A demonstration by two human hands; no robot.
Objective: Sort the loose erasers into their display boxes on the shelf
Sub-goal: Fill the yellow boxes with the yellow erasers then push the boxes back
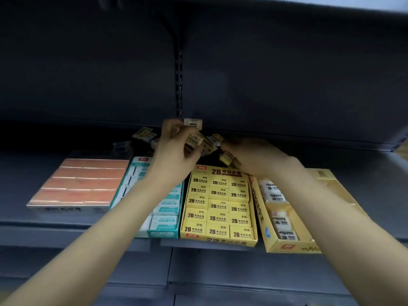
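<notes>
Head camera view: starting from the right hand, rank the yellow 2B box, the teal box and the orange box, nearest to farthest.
From the right hand:
1. Yellow 2B box, just below the hand, centre of the shelf.
2. Teal box, further left, partly under the left forearm.
3. Orange box, far left of the shelf.

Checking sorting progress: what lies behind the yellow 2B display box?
Loose erasers lie piled behind the yellow 2B box; the left hand and right hand cover much of it.
</notes>
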